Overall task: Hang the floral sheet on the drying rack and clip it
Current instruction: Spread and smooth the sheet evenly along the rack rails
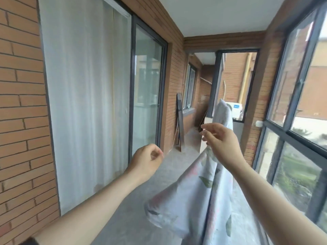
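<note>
Head view: your left hand (147,160) is raised in front of you with its fingers loosely curled toward the thumb, and nothing can be seen in it. Your right hand (222,140) is up a little higher and further out; its thumb and forefinger stand apart, while the lower fingers curl on a gathered bunch of the floral sheet (198,200). From that hand the sheet hangs down in folds beneath your right forearm, and another part of it rises to a peak just beyond the hand. What carries that far part cannot be told. The white curtain (85,103) behind the glass door is to the left of your left hand, the windows (300,85) are to the right of your right hand, and the concrete floor (141,200) lies below both.
</note>
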`<state>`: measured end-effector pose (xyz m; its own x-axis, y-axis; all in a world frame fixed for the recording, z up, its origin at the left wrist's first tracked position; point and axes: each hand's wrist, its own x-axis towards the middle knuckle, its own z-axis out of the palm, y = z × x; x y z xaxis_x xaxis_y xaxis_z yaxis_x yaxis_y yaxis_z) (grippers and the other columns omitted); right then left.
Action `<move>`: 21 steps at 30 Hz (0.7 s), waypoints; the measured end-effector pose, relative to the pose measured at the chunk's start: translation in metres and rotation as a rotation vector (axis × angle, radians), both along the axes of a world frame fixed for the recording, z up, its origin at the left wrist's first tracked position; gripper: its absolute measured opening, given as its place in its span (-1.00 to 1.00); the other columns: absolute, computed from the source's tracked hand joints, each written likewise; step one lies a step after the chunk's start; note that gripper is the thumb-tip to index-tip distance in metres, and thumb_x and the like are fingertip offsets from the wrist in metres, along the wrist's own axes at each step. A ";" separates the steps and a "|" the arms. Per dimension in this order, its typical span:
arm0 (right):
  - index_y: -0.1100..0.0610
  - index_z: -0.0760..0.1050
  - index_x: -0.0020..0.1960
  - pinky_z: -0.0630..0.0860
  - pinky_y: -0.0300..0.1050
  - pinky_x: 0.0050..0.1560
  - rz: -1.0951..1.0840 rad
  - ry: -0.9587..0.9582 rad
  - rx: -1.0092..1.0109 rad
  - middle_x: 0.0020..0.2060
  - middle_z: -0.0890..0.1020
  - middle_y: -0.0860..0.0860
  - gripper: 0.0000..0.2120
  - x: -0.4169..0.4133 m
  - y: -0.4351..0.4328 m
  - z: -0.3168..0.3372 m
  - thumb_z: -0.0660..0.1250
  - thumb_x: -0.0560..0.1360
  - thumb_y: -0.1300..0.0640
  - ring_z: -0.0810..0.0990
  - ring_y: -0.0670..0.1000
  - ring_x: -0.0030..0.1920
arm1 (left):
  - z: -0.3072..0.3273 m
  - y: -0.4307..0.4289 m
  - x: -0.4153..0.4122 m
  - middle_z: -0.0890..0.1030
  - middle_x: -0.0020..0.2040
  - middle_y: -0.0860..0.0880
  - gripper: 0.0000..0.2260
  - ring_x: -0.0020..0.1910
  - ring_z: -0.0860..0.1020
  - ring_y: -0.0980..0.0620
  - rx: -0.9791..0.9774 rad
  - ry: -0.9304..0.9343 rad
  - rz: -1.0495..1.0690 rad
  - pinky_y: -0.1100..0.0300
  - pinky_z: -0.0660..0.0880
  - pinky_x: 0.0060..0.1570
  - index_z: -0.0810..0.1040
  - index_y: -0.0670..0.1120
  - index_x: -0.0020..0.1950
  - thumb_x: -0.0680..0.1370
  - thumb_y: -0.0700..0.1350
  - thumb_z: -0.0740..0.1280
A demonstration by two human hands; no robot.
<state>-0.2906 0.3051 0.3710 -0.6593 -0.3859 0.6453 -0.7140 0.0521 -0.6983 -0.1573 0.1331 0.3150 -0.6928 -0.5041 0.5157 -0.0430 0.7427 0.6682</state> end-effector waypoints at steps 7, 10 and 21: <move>0.08 0.64 0.02 0.48 -0.41 -0.08 -0.214 0.222 -0.084 -0.13 0.68 -0.11 -0.80 -0.062 -0.011 0.046 0.31 0.46 0.24 0.61 -0.22 -0.10 | 0.036 -0.032 -0.096 0.60 -0.12 0.13 -0.93 -0.11 0.55 0.19 -0.078 0.037 -0.123 0.46 0.41 -0.20 0.57 -0.04 -0.07 0.55 -0.09 0.30; 0.07 0.62 0.07 0.50 -0.22 0.08 -0.329 0.282 -0.072 -0.06 0.66 -0.09 -0.76 -0.085 -0.018 0.066 0.31 0.44 0.21 0.59 -0.14 -0.01 | 0.050 -0.040 -0.134 0.60 -0.15 0.14 -0.94 -0.14 0.55 0.21 -0.094 0.082 -0.162 0.37 0.44 -0.19 0.57 -0.01 -0.11 0.54 -0.09 0.31; 0.15 0.40 0.09 0.36 -0.08 -0.23 -0.883 0.340 0.814 0.03 0.49 0.10 -0.82 -0.154 -0.076 0.073 0.19 0.52 0.12 0.53 0.18 0.01 | 0.061 -0.097 -0.261 0.60 -0.14 0.12 -0.93 -0.16 0.56 0.15 -0.099 0.151 -0.456 0.42 0.42 -0.23 0.56 -0.05 -0.05 0.53 -0.10 0.30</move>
<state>-0.4450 0.2294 0.4439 -0.7427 -0.2634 0.6156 -0.3529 0.9353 -0.0256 -0.4186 0.0362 0.3762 -0.7454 -0.1105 0.6574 0.3931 0.7235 0.5674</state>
